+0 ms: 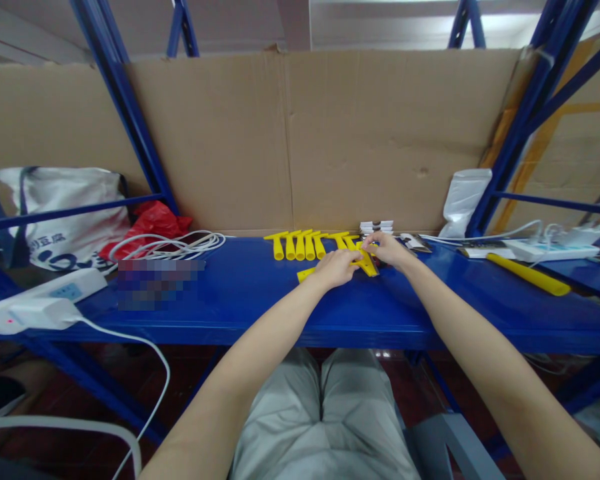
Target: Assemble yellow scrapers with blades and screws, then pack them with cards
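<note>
My left hand (336, 268) is closed around a yellow plastic T-shaped scraper (367, 267) just above the blue shelf. A yellow end (306, 274) sticks out to the left of that hand; whether it belongs to the same piece I cannot tell. My right hand (386, 250) has its fingers bent and pinched at the scraper's upper right side. What lies between these fingertips is too small to make out. Behind my left hand, several similar yellow scrapers (306, 248) lie in a row, round handle ends toward me. A small stack of white packets (377, 227) is just beyond my right hand.
A cardboard sheet (220, 147) backs the blue shelf (240, 300). At left are a cloth bag (75, 200), red plastic bag (163, 221), white cables (180, 247) and power strip (65, 290). At right are a yellow tube (527, 273), another power strip (550, 251) and a white pouch (465, 200).
</note>
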`<state>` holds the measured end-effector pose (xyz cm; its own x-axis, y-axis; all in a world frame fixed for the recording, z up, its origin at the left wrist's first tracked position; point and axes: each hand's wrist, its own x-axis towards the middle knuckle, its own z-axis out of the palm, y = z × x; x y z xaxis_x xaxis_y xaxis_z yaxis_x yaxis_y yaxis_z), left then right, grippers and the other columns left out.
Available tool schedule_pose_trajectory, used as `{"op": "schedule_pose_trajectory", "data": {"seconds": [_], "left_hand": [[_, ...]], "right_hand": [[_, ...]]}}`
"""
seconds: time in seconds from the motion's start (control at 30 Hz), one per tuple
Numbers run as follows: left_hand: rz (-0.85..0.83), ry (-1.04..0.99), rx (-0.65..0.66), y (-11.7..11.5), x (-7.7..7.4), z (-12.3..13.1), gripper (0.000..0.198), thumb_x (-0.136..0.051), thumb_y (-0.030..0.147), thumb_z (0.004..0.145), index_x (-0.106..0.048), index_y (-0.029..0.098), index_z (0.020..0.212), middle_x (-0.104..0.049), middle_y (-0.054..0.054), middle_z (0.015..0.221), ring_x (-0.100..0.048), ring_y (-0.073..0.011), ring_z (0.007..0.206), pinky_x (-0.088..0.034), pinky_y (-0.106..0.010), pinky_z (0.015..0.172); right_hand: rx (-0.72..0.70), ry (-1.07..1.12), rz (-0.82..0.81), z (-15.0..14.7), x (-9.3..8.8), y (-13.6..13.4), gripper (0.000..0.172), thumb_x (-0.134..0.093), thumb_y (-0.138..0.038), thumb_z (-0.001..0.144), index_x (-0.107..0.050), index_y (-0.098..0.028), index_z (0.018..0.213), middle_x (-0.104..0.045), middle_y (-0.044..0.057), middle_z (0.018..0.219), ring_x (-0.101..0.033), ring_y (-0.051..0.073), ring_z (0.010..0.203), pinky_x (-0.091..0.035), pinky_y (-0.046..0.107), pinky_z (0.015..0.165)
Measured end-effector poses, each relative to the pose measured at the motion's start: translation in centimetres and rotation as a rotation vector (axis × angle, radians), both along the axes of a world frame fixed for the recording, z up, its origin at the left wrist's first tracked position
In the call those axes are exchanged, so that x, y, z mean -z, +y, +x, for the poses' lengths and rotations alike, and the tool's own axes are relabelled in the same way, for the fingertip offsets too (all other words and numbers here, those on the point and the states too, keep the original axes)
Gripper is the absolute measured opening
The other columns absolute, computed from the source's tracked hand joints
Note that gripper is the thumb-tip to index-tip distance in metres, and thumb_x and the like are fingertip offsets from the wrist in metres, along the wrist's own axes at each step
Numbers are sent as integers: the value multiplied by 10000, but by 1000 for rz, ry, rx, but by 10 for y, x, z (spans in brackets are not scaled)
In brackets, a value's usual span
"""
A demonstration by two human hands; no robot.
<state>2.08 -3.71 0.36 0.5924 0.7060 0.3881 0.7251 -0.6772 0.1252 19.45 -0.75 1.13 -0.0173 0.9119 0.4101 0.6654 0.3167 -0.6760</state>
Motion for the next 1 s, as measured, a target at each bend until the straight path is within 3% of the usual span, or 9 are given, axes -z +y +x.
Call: {"op": "schedule_pose_trajectory", "data": {"seconds": [0.33,0.53,0.67,0.77,0.9,1.0], "left_hand": [[35,83,-12,-4,-2,0,319,-482,273,895,-584,252,1197,-631,-69,1199,-603,-239,1089,-489,-351,883],[42,121,-14,-5,-3,-1,314,-476,262,897,-583,254,1192,-637,-65,1180,-603,-228,1085,-483,-344,894],[54,118,2,-4,-3,-1,302,-465,262,901,-585,248,1178,-635,-73,1173,-600,-228,1087,-478,-349,902],[55,100,5,-4,-2,-1,304,-462,265,899,-589,246,1175,-634,-76,1166,-606,-238,1071,-484,-358,889],[41,79,10,-3,-1,0,297,-470,260,896,-593,250,1166,-633,-74,1168,-605,-235,1069,-480,-356,894],[35,37,4,-1,0,0,299,-470,264,898,-583,252,1175,-618,-75,1198,-594,-231,1087,-476,-354,902]], "right_hand": [[4,-71,51,-4,1,-3,110,-585,-191,729,-604,-171,622,-618,13,679,-538,127,618,-430,238,611],[10,-143,101,-2,4,1,83,-598,-181,705,-604,-171,623,-625,25,718,-570,151,741,-445,258,718],[3,-14,-12,-4,5,0,46,-574,-212,731,-593,-170,737,-572,-9,666,-492,102,561,-424,224,559],[36,134,-84,-8,6,-2,156,-578,-186,726,-570,-173,881,-591,0,766,-472,87,543,-419,213,520],[66,252,-66,-13,6,-1,279,-599,-123,692,-556,-175,963,-615,65,1025,-576,136,821,-478,251,722],[87,308,-43,-13,4,1,314,-599,-116,696,-560,-166,1003,-599,91,1133,-567,163,995,-446,280,865]]}}
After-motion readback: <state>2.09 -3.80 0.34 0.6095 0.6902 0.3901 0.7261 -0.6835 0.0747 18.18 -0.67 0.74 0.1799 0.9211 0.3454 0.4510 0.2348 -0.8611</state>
